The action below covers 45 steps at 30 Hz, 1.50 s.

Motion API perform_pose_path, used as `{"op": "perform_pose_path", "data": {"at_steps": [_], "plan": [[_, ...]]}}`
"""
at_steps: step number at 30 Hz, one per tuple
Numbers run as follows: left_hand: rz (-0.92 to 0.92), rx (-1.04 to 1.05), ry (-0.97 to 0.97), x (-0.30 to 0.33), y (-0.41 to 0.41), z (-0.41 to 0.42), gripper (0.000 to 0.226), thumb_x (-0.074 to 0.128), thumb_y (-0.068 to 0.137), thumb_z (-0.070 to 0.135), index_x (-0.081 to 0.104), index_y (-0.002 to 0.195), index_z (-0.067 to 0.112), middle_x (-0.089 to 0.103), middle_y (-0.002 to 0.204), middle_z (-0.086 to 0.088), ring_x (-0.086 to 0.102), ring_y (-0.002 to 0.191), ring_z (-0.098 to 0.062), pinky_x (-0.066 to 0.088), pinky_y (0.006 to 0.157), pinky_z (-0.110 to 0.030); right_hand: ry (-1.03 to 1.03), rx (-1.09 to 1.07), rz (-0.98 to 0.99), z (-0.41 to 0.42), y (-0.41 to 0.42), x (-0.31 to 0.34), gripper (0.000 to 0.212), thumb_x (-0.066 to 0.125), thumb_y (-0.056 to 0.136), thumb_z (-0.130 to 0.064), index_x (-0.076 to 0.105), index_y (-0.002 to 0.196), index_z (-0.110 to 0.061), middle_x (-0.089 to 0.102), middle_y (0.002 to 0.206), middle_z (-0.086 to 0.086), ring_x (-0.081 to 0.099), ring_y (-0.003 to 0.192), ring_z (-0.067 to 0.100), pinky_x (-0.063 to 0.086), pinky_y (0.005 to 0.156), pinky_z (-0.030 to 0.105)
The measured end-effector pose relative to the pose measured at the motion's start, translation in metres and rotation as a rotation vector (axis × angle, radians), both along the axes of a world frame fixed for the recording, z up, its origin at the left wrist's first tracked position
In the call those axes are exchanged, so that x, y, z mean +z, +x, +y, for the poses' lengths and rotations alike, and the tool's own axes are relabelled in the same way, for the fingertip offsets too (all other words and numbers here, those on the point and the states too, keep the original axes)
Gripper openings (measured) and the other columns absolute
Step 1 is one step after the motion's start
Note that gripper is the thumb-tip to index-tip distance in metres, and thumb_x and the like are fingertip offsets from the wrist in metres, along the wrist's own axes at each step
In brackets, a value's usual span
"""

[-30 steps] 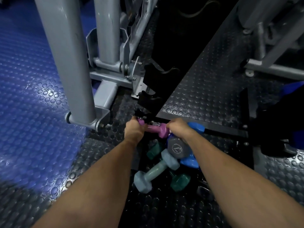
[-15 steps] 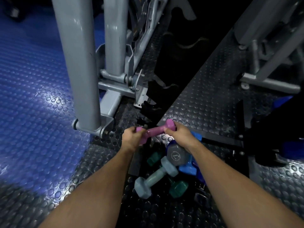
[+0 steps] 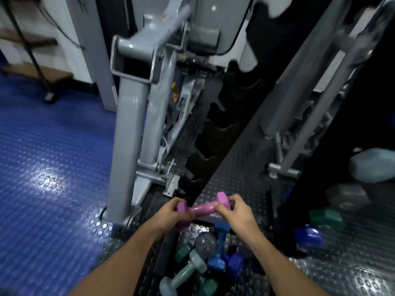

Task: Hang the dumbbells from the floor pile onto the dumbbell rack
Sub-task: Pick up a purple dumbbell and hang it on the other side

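Both hands, left hand and right hand, each grip clenched on an end of the pink dumbbell, have lifted it clear of the floor pile toward the black rack, so hanging comes next.

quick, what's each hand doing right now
Left hand: grips one end of the pink dumbbell.
Right hand: grips its other end.
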State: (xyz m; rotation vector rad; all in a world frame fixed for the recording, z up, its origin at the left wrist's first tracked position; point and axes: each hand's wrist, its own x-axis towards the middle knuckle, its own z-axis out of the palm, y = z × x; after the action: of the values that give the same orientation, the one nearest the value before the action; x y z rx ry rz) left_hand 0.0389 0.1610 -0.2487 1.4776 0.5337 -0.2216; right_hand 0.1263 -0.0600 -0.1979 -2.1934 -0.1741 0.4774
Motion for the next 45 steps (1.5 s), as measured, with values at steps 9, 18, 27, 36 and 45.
{"op": "perform_pose_path", "data": {"at_steps": [9,18,27,36,45], "plan": [[-0.324,-0.274,0.152,0.196,-0.036,-0.005,0.068,0.086,0.067,-0.011,0.057,0.123,0.015,0.073,0.101,-0.008,0.069,0.083,-0.022,0.054,0.072,-0.033,0.153,-0.081,-0.177,-0.014,-0.008,0.159,0.037,0.074,0.078,-0.052,0.063,0.083,-0.017,0.074,0.079,0.007,0.074,0.074,0.027,0.062,0.073,0.048],[-0.534,-0.281,0.237,0.340,-0.066,-0.035,0.058,0.098,0.064,0.025,0.055,0.102,0.020,0.065,0.090,-0.002,0.061,0.078,-0.019,0.050,0.071,-0.039,0.182,-0.016,-0.411,-0.013,-0.013,0.308,0.038,0.072,0.084,-0.052,0.064,0.076,-0.016,0.066,0.065,-0.001,0.057,0.054,0.006,0.051,0.056,0.027],[-0.763,0.061,0.052,0.397,-0.068,-0.063,0.060,0.100,0.046,0.021,0.073,0.099,0.026,0.072,0.091,0.004,0.064,0.082,-0.014,0.056,0.082,-0.035,0.409,0.016,-0.365,-0.010,-0.012,0.381,0.037,0.072,0.090,-0.051,0.071,0.100,-0.015,0.076,0.087,0.008,0.073,0.063,0.018,0.060,0.060,0.032],[-0.837,0.311,0.149,0.420,-0.034,-0.057,0.059,0.100,0.050,0.032,0.069,0.100,0.030,0.068,0.099,-0.009,0.063,0.077,-0.016,0.058,0.071,-0.035,0.390,-0.132,-0.386,0.002,0.030,0.394,0.030,0.069,0.091,-0.021,0.064,0.120,-0.024,0.072,0.108,-0.009,0.069,0.103,0.013,0.053,0.093,0.032],[-0.858,0.432,0.266,0.443,0.032,-0.059,0.056,0.095,0.064,0.010,0.063,0.110,0.013,0.068,0.096,-0.004,0.065,0.076,-0.013,0.062,0.074,-0.033,0.428,-0.058,-0.434,0.003,0.028,0.382,0.048,0.066,0.092,-0.015,0.060,0.128,-0.046,0.072,0.107,-0.019,0.065,0.100,-0.003,0.044,0.078,0.012]]}}
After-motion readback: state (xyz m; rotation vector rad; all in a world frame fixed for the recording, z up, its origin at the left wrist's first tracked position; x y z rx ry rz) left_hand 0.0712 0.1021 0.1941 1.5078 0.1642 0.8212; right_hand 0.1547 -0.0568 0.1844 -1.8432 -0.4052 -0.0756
